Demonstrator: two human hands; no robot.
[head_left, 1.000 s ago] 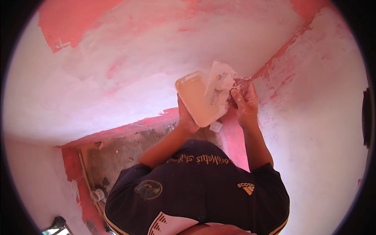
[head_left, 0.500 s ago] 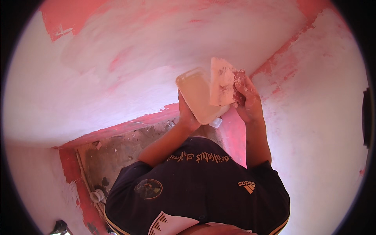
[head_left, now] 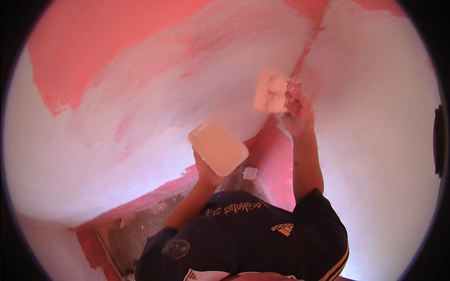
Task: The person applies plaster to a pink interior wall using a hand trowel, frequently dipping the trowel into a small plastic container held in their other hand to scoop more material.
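In my right hand is a wide putty knife, its broad blade pointing left and its grip crusted with pale filler. It is raised near the corner between the two walls; whether the blade touches the wall I cannot tell. Lower and to the left, my left hand grips a shallow rectangular plastic tub by its side and underside. Smooth cream-coloured filler seems to coat the tub's inside. The two tools are apart from each other.
The wall ahead is mostly skimmed white, with bare red paint at the upper left. A second whitened wall stands on my right. On the stained floor below lies a small white container.
My view has tilted upward. The tub in my left hand has dropped lower and leftward, away from the putty knife. My right arm reaches farther out, toward the wall corner.
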